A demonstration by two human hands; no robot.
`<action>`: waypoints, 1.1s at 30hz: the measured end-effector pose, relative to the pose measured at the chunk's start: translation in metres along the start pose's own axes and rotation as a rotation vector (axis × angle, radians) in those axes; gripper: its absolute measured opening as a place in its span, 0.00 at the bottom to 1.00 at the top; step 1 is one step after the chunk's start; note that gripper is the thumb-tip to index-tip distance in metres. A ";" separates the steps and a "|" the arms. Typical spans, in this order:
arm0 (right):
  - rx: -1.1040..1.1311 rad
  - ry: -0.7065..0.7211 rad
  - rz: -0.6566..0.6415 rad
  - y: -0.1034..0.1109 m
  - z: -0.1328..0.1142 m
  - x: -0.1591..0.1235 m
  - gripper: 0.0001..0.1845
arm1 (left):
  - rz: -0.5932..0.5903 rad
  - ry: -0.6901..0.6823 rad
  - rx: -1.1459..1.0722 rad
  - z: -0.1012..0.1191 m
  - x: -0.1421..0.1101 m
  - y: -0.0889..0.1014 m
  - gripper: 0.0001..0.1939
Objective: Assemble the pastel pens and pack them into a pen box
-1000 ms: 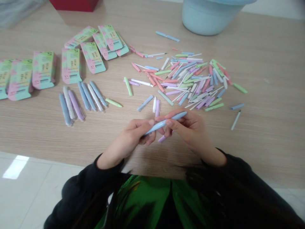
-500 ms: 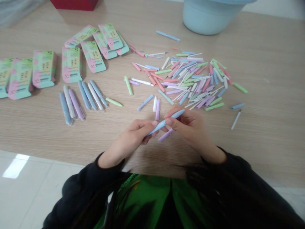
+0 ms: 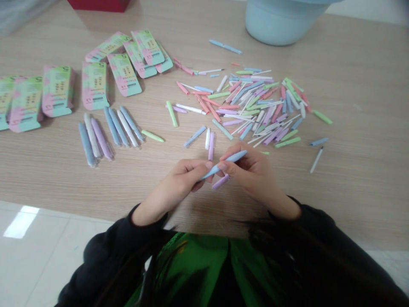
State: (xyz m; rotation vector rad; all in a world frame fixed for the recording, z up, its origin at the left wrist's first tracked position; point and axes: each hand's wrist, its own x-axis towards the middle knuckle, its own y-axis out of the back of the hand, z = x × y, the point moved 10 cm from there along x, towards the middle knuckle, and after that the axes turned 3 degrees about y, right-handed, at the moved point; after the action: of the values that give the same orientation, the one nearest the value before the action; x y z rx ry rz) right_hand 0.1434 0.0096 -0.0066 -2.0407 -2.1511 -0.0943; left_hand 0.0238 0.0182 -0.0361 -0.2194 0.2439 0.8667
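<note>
A light blue pen [image 3: 235, 157] is held slantwise above the table's near side, its right end higher. My left hand [image 3: 188, 174] grips its lower left end between thumb and fingers. Around its middle, my right hand [image 3: 246, 170] is closed, thumb on top. Just below the hands lies a purple pen part [image 3: 220, 182]. Beyond them are another purple piece [image 3: 211, 147] and a white piece [image 3: 207, 138]. A large heap of mixed pen parts [image 3: 255, 106], with caps, barrels and thin white refills, spreads past my right hand.
Several wrapped pens [image 3: 101, 138] lie at left, near a green pen piece [image 3: 153, 136]. Pastel cartons [image 3: 95, 85] stand behind them. A light blue tub [image 3: 281, 23] and a red box [image 3: 99, 4] are at the back. The table's front edge [image 3: 64, 212] runs below.
My right hand has shifted slightly left along the blue pen, and the pen lies a little flatter. Both hands keep their hold.
</note>
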 end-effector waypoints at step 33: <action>-0.117 -0.047 -0.225 -0.001 -0.012 0.003 0.14 | -0.071 -0.079 0.115 0.009 -0.002 -0.011 0.14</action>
State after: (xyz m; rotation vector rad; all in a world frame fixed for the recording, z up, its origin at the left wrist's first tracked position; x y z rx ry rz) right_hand 0.1435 0.0101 0.0062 -1.8672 -2.4520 -0.2076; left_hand 0.0323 0.0124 -0.0255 -0.0857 0.2099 0.7868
